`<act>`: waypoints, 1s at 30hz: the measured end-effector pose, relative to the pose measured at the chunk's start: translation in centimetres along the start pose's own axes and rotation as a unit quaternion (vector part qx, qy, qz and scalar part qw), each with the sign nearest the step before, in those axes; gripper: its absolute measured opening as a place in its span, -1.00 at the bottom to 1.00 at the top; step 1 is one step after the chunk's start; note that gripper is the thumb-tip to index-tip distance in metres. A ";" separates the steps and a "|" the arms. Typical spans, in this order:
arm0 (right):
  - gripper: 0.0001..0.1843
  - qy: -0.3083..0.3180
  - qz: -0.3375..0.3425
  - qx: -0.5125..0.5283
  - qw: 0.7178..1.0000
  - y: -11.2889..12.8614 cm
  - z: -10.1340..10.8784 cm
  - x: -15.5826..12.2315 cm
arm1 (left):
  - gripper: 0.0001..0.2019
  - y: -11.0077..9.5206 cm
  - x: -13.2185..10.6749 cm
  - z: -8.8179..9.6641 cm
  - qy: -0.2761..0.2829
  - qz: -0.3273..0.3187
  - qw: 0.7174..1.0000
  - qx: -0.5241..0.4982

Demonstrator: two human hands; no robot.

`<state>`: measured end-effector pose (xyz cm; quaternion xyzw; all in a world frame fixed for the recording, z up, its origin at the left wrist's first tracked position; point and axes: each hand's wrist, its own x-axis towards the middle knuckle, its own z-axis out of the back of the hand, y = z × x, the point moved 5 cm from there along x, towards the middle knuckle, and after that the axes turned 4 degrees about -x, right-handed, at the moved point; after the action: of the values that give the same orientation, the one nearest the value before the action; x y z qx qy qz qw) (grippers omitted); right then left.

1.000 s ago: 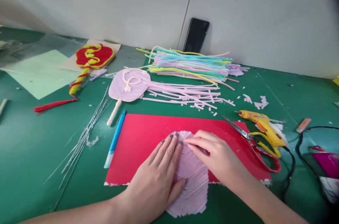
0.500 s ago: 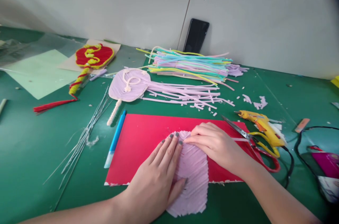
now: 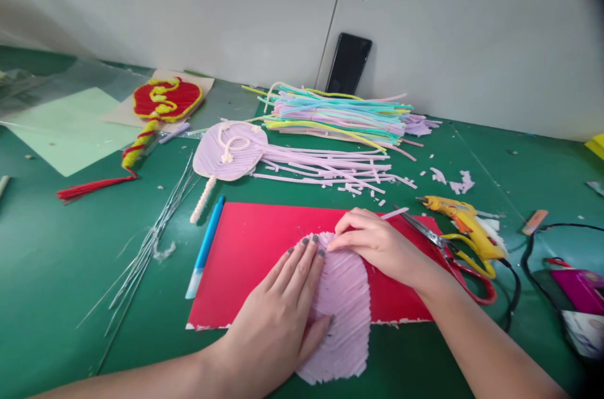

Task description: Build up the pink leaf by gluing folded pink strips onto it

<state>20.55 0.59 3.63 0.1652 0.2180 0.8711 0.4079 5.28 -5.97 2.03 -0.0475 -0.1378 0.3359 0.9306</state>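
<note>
A lilac piece with rows of fuzzy strips [image 3: 346, 304] lies partly on a red sheet [image 3: 264, 235] and partly on the green table. My left hand [image 3: 285, 304] presses flat over its left side, fingers stretched out. At the piece's top edge my right hand [image 3: 375, 245] is closed in a pinch on a lilac pipe cleaner [image 3: 395, 213], whose far end sticks out behind the knuckles. The pinched end is hidden by my fingers. Scissors [image 3: 438, 240] with red and yellow handles lie open on the red sheet's right side, next to my right wrist.
Behind the sheet are a lilac fan [image 3: 231, 150], loose lilac pipe cleaners [image 3: 330, 167] and a multicoloured bundle [image 3: 340, 112]. A yellow glue gun [image 3: 465, 223] with a cord lies right. Left are a blue pen [image 3: 207, 241], wires [image 3: 153, 241] and a red-yellow fan [image 3: 167, 99].
My right hand has shifted slightly left and up at the wrist. The pipe cleaner's free end has swung from beside the scissors to higher up, pointing up and right. My left hand stays put.
</note>
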 end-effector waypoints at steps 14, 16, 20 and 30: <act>-0.82 -0.168 -0.040 -0.001 0.985 2.7 2.7 -0.6 | -0.80 3.2 0.5 2.3 -0.063 0.179 0.880 -0.435; -0.81 -0.202 -0.028 -0.013 0.979 3.8 2.4 -0.4 | -0.75 3.8 0.9 1.8 -0.064 0.232 0.819 -0.521; -0.79 -0.239 0.011 -0.018 0.971 5.1 1.0 0.0 | -0.72 4.9 1.4 1.4 -0.093 0.268 0.756 -0.590; -0.71 -0.196 0.051 -0.016 0.979 4.8 -0.6 -0.2 | -0.71 5.4 1.1 0.5 -0.067 0.286 0.777 -0.557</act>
<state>17.27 -2.47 5.55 0.3369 0.1111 0.8450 0.4002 2.68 -1.10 1.78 -0.5722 -0.3427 0.4535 0.5911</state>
